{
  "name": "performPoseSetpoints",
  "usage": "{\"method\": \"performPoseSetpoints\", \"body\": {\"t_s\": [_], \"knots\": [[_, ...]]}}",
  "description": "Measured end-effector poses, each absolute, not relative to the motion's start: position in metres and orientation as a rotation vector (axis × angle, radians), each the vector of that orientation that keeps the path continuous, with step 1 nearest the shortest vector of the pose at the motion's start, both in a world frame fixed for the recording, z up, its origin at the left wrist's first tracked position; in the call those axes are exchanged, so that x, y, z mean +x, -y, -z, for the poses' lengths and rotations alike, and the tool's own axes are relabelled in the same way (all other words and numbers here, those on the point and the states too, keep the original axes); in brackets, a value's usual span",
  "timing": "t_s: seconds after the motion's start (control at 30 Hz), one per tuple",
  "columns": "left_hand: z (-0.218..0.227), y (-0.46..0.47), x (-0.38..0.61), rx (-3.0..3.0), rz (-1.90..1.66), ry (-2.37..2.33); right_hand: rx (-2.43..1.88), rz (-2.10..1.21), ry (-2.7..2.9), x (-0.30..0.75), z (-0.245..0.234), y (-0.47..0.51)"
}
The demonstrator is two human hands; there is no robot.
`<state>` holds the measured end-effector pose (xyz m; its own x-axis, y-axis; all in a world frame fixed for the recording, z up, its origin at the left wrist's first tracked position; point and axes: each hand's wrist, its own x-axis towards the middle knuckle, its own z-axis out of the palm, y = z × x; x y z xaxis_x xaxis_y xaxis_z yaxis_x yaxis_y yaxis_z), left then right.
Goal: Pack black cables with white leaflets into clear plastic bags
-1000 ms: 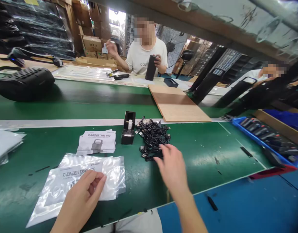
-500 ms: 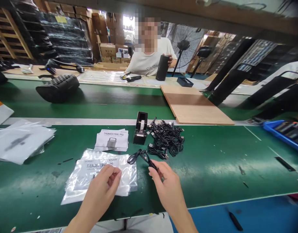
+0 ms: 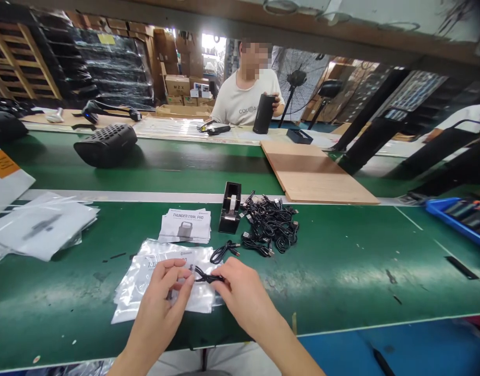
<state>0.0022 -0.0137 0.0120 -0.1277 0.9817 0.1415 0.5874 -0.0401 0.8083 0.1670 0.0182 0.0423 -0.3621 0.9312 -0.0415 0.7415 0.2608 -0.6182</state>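
Since the earlier frame, our right hand [image 3: 242, 292] has moved left, bringing a black cable [image 3: 204, 275] over the clear plastic bags [image 3: 124, 305], while a second coiled cable [image 3: 219, 253] now lies on its own between the bags and the cable pile [image 3: 270, 222]. We cannot see the held cable's plugs; our right fingers cover part of it and our left fingertips overlap its far end. Our left hand [image 3: 159, 295] also hides much of the printed sheet inside the top bag. At the picture's edges, a blue tray [image 3: 439, 215] and a white package [image 3: 7, 188] are cut off. We see the held cable as thin, glossy and black, folded into narrow loops. Our right thumb and forefinger pinch it; our left fingers curl with a narrow gap, and we cannot tell whether they grip the bag's edge.
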Motion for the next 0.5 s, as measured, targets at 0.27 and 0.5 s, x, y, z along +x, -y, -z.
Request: {"method": "performPoseSetpoints", "body": {"t_s": [0.27, 0.5], "knots": [[-0.03, 0.006, -0.007, 1.779, -1.162, -1.742, -1.309, -0.616, 2.451, 0.134, -0.066, -0.032], [-0.072, -0.017, -0.043, 1.302, -1.586, -1.697, -1.022, -0.718, 2.493, 0.107, -0.133, -0.067]]}}
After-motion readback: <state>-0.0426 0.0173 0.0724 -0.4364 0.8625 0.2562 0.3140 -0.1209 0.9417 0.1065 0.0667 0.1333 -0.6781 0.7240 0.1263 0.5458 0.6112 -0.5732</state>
